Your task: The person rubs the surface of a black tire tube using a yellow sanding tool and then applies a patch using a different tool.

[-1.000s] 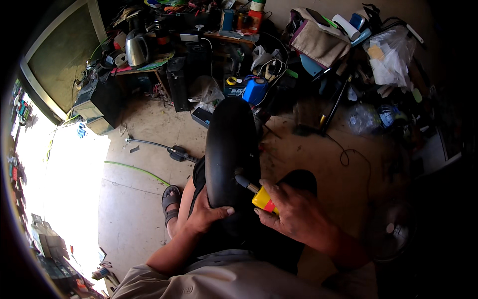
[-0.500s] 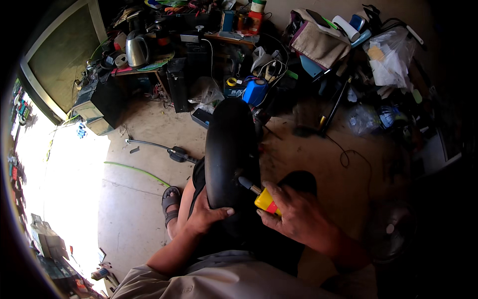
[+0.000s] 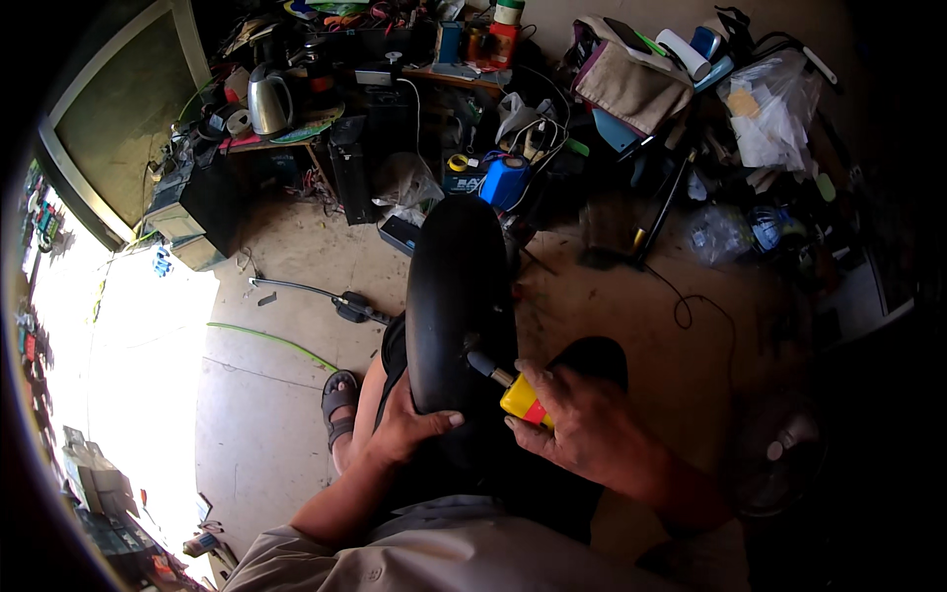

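Observation:
A smooth black tyre (image 3: 449,286) stands upright between my legs, with no tread pattern that I can make out. My left hand (image 3: 406,419) wraps round its near left side, the thumb lying across the top. In my right hand (image 3: 577,409) is a yellow and red rotary grinder (image 3: 515,397), its body partly hidden by the fingers. A grey bullet-shaped tip (image 3: 483,363) on a short metal shank points up and left. That tip meets the tyre's right side at a small scuffed spot (image 3: 468,342).
A sandalled foot (image 3: 340,400) rests on the floor at left, near a green strip (image 3: 276,342) and a black hose (image 3: 316,288). Beyond the tyre are a blue pack (image 3: 505,182), a kettle (image 3: 270,99) and heaped tools. A fan (image 3: 779,454) stands dimly at right.
The grinder and my right hand have shifted slightly up and left, and the tip now sits against the scuffed spot. My left hand and the tyre look almost still.

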{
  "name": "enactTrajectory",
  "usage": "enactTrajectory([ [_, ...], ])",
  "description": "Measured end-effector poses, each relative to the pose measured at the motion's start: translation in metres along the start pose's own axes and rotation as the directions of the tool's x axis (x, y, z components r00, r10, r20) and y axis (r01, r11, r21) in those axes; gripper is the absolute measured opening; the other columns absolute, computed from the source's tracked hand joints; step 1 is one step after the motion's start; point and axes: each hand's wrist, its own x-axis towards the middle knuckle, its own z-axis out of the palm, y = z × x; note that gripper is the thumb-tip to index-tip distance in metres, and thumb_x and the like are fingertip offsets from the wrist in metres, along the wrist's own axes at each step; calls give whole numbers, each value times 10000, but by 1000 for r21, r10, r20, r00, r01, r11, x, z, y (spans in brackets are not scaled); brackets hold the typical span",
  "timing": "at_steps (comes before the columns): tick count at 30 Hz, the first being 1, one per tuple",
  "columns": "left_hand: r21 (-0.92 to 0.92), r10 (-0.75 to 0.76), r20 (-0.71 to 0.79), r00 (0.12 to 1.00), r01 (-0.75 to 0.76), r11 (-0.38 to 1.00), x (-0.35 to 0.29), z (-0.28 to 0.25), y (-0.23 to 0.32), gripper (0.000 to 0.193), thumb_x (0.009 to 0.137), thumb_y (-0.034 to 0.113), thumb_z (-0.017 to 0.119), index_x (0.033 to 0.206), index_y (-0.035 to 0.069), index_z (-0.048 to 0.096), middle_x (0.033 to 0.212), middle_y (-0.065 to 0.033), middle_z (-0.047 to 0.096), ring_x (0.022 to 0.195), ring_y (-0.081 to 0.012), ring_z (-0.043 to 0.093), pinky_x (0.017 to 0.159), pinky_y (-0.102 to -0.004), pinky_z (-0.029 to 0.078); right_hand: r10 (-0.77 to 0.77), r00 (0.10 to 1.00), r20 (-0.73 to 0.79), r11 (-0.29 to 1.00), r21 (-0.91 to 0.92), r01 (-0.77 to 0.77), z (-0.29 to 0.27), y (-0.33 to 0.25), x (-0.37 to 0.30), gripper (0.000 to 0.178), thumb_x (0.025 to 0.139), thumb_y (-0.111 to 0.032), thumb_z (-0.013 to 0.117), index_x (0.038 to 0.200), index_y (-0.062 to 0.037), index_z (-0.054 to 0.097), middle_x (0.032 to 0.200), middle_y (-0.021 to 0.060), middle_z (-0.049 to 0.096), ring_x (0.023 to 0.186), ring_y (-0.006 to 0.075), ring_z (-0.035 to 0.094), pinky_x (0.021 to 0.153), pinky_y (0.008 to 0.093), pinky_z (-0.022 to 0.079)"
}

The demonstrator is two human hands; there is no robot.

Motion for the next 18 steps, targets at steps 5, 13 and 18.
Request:
enactTrajectory([
  [5,-10,32,-3,999,-32,999,1,2,1,961,820,66,892,1646,-37,410,1520,-139,620,1440,-255,569,1251,-385,403,-26,1000,-17,999,-25,26,3,3,2,653,945,-260,852,1445,33,553,1006,212,732,826,378,766,724,457,628],
  [13,-6,6,11,1000,-6,1000,2,-2,0,966,816,67,890,1648,-39,411,1528,-145,617,1450,-267,563,1260,-395,397,-9,1000,7,1000,-17,9,2,2,1,645,951,-266,848,1444,33,559,996,207,725,819,372,766,709,457,629],
  [18,-16,-6,-13,1000,5,1000,1,-4,-6,972,816,71,892,1650,-41,406,1535,-147,612,1455,-273,560,1271,-395,381,0,1000,-6,1000,10,0,3,6,-4,632,959,-266,845,1435,41,565,996,215,724,802,378,764,707,464,633],
])
